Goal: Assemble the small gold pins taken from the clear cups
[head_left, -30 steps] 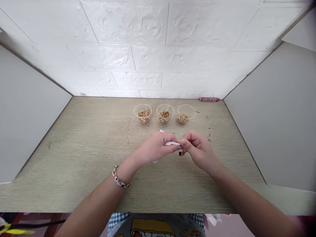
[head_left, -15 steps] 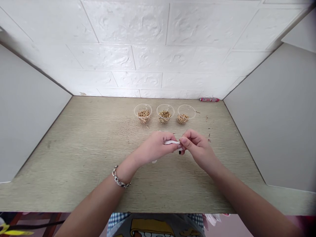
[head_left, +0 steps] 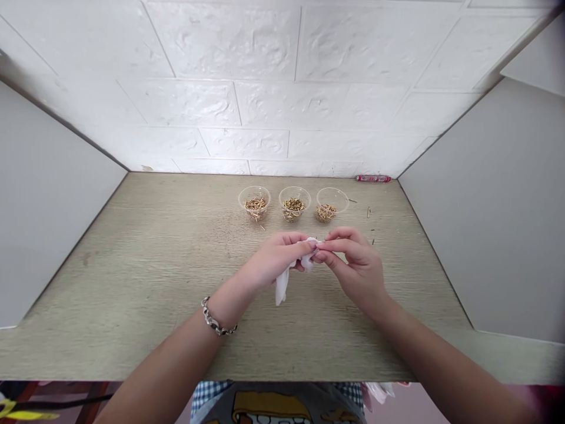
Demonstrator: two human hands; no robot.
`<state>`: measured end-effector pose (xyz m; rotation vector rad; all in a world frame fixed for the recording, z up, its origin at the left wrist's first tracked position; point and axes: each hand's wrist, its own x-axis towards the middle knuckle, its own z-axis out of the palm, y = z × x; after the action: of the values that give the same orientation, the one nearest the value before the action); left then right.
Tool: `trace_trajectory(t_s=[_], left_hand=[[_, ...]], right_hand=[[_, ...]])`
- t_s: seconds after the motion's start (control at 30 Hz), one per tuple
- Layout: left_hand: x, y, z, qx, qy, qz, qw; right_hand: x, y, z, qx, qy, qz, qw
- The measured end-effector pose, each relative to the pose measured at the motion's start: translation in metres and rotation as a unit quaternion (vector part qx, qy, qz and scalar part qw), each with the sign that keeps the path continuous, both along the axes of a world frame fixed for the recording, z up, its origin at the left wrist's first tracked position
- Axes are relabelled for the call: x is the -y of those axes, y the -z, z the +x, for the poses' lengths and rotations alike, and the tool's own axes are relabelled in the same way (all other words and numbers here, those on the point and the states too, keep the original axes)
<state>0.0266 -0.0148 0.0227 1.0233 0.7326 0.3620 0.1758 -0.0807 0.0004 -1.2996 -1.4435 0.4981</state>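
My left hand point(head_left: 276, 259) and my right hand point(head_left: 355, 262) meet above the middle of the wooden table point(head_left: 154, 277). Both pinch a small white cloth or tissue point(head_left: 282, 282) at its top, fingertips touching; its loose end hangs down below my left hand. My left wrist wears a silver chain bracelet point(head_left: 216, 323). Beyond the hands three clear plastic cups stand in a row: left cup point(head_left: 255, 202), middle cup point(head_left: 293, 203), right cup point(head_left: 332, 203), each holding several small brass-coloured pins or screws.
A few loose pins point(head_left: 369, 211) lie on the table right of the cups. A red and white pen-like object point(head_left: 373, 178) lies by the white brick wall. Grey side panels point(head_left: 485, 206) close in the table left and right.
Both hands have lifted slightly and moved away from me. The white cloth, bunched inside my left fist before, now hangs down below it.
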Motion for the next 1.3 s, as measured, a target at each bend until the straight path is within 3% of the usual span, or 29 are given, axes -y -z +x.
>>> trace_trajectory(t_s=[0.1, 0.37, 0.53, 0.6, 0.7, 0.83, 1.03, 1.17, 1.3], left_hand=[[0.001, 0.002, 0.000, 0.033, -0.006, -0.050, 0.998], [-0.003, 0.005, -0.002, 0.008, 0.020, -0.022, 1.000], [-0.007, 0.004, -0.010, -0.042, 0.074, 0.052, 0.995], [-0.007, 0.003, -0.011, -0.063, 0.082, 0.086, 0.991], [-0.005, 0.001, -0.007, -0.087, 0.064, 0.148, 0.983], [0.001, -0.002, 0.000, -0.128, 0.012, 0.260, 0.957], [0.006, 0.001, 0.002, -0.219, -0.006, 0.493, 0.842], [0.004, 0.005, 0.000, -0.252, 0.031, 0.539, 0.804], [-0.001, 0.006, -0.005, -0.246, 0.091, 0.551, 0.792]], right_hand=[[0.000, 0.000, 0.001, 0.004, 0.017, -0.019, 1.000], [0.000, -0.006, 0.003, -0.012, 0.016, -0.086, 0.996], [-0.001, -0.012, 0.005, -0.081, -0.064, -0.248, 0.963], [-0.001, -0.013, 0.005, -0.061, -0.055, -0.273, 0.958], [-0.002, -0.012, 0.003, -0.001, -0.022, -0.229, 0.973], [-0.002, -0.004, 0.001, 0.006, -0.051, -0.169, 0.984], [0.000, 0.006, -0.003, -0.013, 0.001, -0.132, 0.991], [-0.002, 0.006, 0.000, 0.121, 0.009, -0.084, 0.989], [-0.003, 0.007, 0.003, 0.266, -0.024, -0.044, 0.963]])
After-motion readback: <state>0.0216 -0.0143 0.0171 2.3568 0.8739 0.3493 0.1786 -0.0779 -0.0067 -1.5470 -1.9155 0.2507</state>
